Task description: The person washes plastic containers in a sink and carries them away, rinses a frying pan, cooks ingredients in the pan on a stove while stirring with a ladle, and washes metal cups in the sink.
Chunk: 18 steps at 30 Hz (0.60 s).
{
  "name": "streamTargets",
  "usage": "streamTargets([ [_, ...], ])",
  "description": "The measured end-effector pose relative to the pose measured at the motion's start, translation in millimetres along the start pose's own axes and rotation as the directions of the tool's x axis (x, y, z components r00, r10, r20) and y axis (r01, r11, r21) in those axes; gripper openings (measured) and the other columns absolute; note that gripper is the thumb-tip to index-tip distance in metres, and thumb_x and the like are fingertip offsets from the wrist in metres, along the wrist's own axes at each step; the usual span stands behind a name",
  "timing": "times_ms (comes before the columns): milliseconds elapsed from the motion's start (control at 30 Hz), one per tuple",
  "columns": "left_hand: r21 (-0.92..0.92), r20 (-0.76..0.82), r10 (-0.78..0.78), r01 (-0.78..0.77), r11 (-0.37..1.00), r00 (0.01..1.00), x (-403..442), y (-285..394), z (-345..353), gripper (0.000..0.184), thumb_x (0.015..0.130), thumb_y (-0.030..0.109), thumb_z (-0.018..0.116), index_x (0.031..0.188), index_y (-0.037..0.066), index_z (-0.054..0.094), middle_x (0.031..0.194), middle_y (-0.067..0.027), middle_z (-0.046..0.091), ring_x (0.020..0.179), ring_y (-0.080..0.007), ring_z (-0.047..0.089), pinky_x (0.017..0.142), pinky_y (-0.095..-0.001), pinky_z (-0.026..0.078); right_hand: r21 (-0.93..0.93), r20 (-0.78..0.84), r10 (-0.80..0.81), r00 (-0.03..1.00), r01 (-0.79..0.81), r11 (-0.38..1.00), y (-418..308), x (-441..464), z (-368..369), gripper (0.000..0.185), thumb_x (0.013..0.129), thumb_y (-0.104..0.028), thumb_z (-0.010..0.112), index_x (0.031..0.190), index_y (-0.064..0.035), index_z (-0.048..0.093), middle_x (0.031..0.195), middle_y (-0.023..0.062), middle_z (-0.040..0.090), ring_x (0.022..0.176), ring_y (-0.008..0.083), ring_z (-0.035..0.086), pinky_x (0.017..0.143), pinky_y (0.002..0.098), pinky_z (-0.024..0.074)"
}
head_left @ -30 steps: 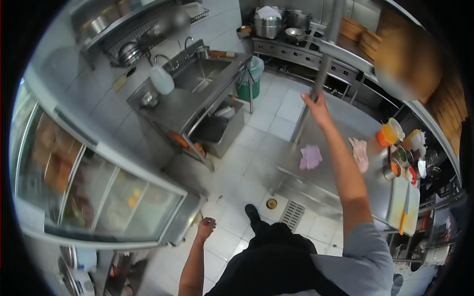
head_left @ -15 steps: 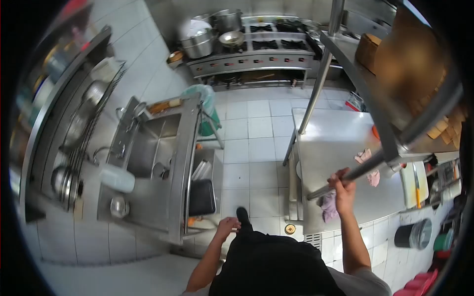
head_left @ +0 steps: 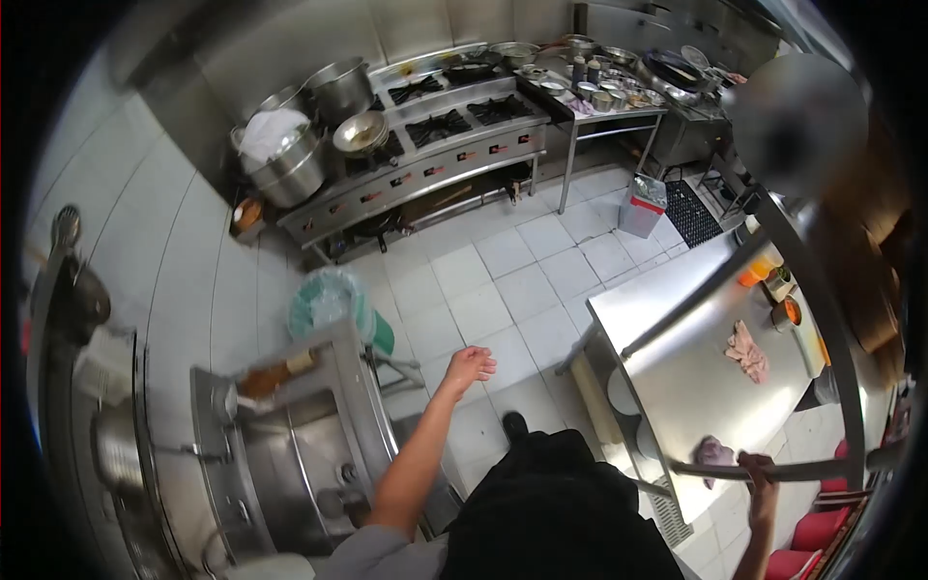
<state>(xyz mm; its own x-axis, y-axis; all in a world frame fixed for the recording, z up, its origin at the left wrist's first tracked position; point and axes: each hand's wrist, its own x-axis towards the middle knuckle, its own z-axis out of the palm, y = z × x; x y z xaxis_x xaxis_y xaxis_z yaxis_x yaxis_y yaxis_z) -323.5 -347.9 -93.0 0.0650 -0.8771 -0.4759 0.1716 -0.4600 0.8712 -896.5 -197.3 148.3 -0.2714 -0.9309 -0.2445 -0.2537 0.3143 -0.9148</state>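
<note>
My left hand (head_left: pixel 471 369) is held out over the white tiled floor, between the sink unit and the steel table. Its fingers are loosely bent and slightly apart, with nothing visible in them. On the right, my right hand (head_left: pixel 759 471) is closed around a metal shelf post (head_left: pixel 706 471) at the near end of the steel table (head_left: pixel 667 377). Beside that post lies a crumpled purple cloth (head_left: pixel 713 452) on the tabletop. Farther along the table is a pink cloth (head_left: pixel 746 353).
At left stands a steel sink (head_left: pixel 300 474), with a green bin (head_left: pixel 333 307) lined with plastic beyond it. A stove (head_left: pixel 435 145) carrying pots runs along the back wall. A grey bin (head_left: pixel 641 208) stands near a black floor mat (head_left: pixel 694 213).
The view has turned right and moved forward, so the stove looks nearer. My left hand has swung forward and up. My right hand still grips the post and now appears lower right.
</note>
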Motion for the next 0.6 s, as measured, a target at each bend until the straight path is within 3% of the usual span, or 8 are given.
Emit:
streamTargets([
  [67,0.011,0.044,0.003,-0.003,1.000,0.999,53.5,26.5,-7.3,0.031,0.094,0.032,0.057,0.104,0.002,0.058,0.093,-0.0108,0.067,0.078,-0.0166,0.064,0.066,-0.0288,0.053,0.098,0.049,0.360,0.931,-0.364,0.926,-2.6,-6.1,-5.5,0.029,0.091,-0.029,0.059,0.110,-0.0061,0.059,0.097,0.0100,0.061,0.097,0.0214,0.061,0.094,0.0351,0.0459],
  [133,0.009,0.076,0.006,-0.007,1.000,0.997,105.5,41.5,-9.9,0.031,0.093,0.032,0.057,0.104,0.002,0.058,0.093,-0.0109,0.067,0.078,-0.0167,0.064,0.066,-0.0287,0.053,0.003,0.216,0.478,0.851,-0.490,0.872,-35.6,-5.6,7.0,0.033,0.092,-0.036,0.056,0.106,-0.0059,0.061,0.104,0.0106,0.062,0.094,0.0227,0.062,0.087,0.0336,0.0518],
  [267,-0.093,0.149,-0.016,0.030,0.995,0.989,175.8,79.9,-54.8,0.032,0.093,0.031,0.058,0.107,0.002,0.058,0.096,-0.0119,0.067,0.081,-0.0189,0.065,0.069,-0.0310,0.054,-0.248,0.365,0.615,0.699,-0.563,0.788,-53.1,22.5,93.5,0.033,0.091,-0.034,0.055,0.104,-0.0051,0.062,0.102,0.0123,0.063,0.093,0.0241,0.063,0.084,0.0356,0.0514],
  [300,-0.109,0.139,-0.070,0.085,0.990,0.988,185.5,90.5,-70.2,0.031,0.093,0.030,0.058,0.107,0.002,0.058,0.097,-0.0123,0.067,0.082,-0.0202,0.066,0.070,-0.0320,0.055,-0.335,0.390,0.648,0.655,-0.555,0.762,-47.2,34.4,120.1,0.033,0.091,-0.034,0.055,0.104,-0.0048,0.062,0.102,0.0128,0.063,0.092,0.0244,0.063,0.084,0.0361,0.0512],
  [367,-0.227,0.200,0.082,-0.035,0.973,0.976,203.4,98.3,-133.1,0.031,0.093,0.029,0.058,0.109,0.002,0.057,0.099,-0.0140,0.067,0.086,-0.0232,0.067,0.073,-0.0345,0.056,-0.524,0.448,0.695,0.563,-0.464,0.714,-19.4,60.1,175.2,0.033,0.090,-0.034,0.055,0.103,-0.0044,0.062,0.101,0.0136,0.064,0.092,0.0250,0.063,0.082,0.0371,0.0510],
  [500,-0.204,-0.174,0.092,-0.127,0.971,0.980,268.2,109.8,-267.4,0.031,0.093,0.024,0.055,0.117,0.005,0.052,0.100,-0.0162,0.066,0.088,-0.0267,0.067,0.071,-0.0381,0.056,-0.756,0.618,0.677,0.400,0.065,0.651,43.5,142.4,291.6,0.032,0.090,-0.033,0.055,0.101,-0.0036,0.063,0.100,0.0153,0.065,0.090,0.0264,0.063,0.080,0.0390,0.0506],
  [567,-0.118,-0.383,0.074,-0.128,0.985,0.921,308.3,140.5,-325.6,0.032,0.092,0.029,0.057,0.114,0.005,0.053,0.098,-0.0134,0.066,0.084,-0.0240,0.066,0.066,-0.0351,0.055,-0.730,0.683,0.604,0.411,0.363,0.579,52.1,208.5,362.2,0.032,0.089,-0.032,0.055,0.100,-0.0031,0.063,0.099,0.0162,0.065,0.089,0.0270,0.064,0.078,0.0400,0.0504],
  [600,-0.104,-0.417,0.082,-0.137,0.985,0.905,336.3,154.1,-355.3,0.032,0.092,0.030,0.058,0.113,0.005,0.054,0.100,-0.0126,0.065,0.086,-0.0224,0.064,0.067,-0.0350,0.054,-0.719,0.603,0.513,0.612,0.137,0.681,41.1,242.0,403.2,0.027,0.090,-0.029,0.049,0.096,-0.0104,0.067,0.084,0.0073,0.069,0.074,0.0225,0.067,0.073,0.0383,0.0508],
])
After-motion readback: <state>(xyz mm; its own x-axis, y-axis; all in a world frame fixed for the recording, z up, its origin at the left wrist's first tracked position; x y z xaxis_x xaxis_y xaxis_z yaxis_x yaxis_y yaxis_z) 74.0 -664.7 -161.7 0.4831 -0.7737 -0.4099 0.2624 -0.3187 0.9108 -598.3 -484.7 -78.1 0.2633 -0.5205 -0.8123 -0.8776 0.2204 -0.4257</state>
